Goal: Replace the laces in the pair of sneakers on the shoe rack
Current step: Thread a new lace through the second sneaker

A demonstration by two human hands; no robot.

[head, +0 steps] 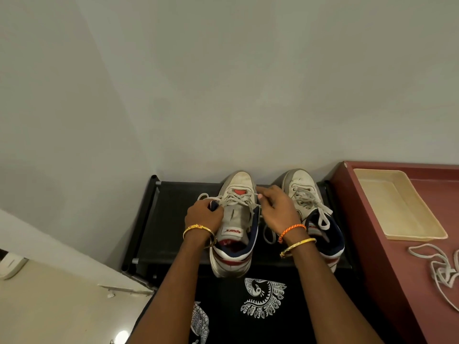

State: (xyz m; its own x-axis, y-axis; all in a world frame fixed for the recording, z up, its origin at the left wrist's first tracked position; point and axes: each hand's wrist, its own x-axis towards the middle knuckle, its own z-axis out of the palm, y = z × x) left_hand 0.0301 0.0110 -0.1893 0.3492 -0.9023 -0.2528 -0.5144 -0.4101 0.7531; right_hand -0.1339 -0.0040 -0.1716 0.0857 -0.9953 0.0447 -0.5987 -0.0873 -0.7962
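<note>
Against a plain grey wall, the black shoe rack [173, 219] carries both sneakers, toes to the wall. On the left sneaker [236, 219], the left hand [203, 214] grips its side, seemingly steadying it, while the right hand [275, 207] pinches the lace [253, 194]. Loose laces [437, 266] lie on the maroon table [387, 269].
</note>
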